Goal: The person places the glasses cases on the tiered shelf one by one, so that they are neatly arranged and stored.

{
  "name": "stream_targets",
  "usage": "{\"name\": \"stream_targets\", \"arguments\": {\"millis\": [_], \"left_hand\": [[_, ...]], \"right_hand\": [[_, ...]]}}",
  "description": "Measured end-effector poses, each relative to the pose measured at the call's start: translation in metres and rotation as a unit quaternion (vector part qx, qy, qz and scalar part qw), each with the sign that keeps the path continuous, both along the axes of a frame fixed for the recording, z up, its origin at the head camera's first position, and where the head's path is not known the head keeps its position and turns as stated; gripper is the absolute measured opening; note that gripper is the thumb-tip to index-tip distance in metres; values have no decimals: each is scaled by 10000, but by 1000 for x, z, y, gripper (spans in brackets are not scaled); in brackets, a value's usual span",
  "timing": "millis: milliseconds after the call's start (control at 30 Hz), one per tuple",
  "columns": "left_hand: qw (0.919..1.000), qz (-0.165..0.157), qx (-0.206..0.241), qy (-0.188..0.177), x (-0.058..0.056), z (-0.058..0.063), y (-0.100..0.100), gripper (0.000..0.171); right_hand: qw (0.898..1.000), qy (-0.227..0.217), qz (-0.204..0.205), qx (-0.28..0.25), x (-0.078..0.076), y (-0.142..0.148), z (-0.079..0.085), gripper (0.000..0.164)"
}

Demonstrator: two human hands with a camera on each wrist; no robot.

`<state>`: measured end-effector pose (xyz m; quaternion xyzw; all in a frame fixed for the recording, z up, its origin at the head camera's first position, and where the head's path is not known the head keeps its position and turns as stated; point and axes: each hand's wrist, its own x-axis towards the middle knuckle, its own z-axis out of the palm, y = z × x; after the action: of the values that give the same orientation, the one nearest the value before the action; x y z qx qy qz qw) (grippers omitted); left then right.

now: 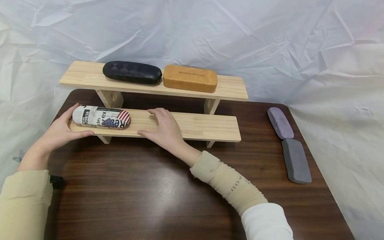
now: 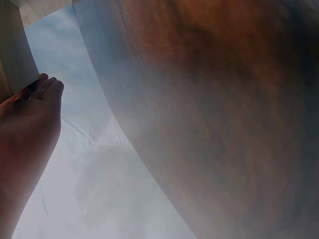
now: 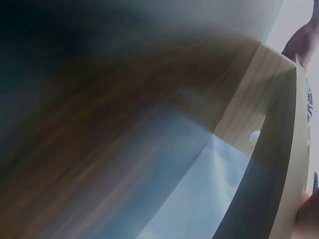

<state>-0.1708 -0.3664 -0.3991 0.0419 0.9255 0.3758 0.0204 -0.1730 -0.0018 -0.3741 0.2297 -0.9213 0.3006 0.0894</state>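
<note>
A glasses case printed with newspaper lettering and a striped flag lies on the left part of the lower wooden shelf. My left hand curves around its left end, fingertips by the far side and thumb along the shelf's front edge, apart from the case. In the left wrist view, that hand appears beside the shelf end. To the right of the case, my right hand reaches over the shelf with thumb and fingers spread and nothing between them. The right wrist view mostly shows the shelf's underside.
On the upper wooden shelf lie a black checkered glasses case and a tan glasses case. A purple case and a grey case lie end to end near the right edge of the dark wooden table. White sheeting hangs behind.
</note>
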Motion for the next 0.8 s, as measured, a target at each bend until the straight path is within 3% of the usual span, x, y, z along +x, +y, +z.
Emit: {"name": "stream_targets", "arguments": {"millis": [367, 800], "left_hand": [[10000, 24, -17, -60, 3, 3, 2, 119], [10000, 42, -54, -64, 1, 2, 1, 119]], "right_hand": [[9996, 142, 112, -236, 10, 51, -3, 80], [9976, 516, -145, -429, 17, 116, -7, 76]]}}
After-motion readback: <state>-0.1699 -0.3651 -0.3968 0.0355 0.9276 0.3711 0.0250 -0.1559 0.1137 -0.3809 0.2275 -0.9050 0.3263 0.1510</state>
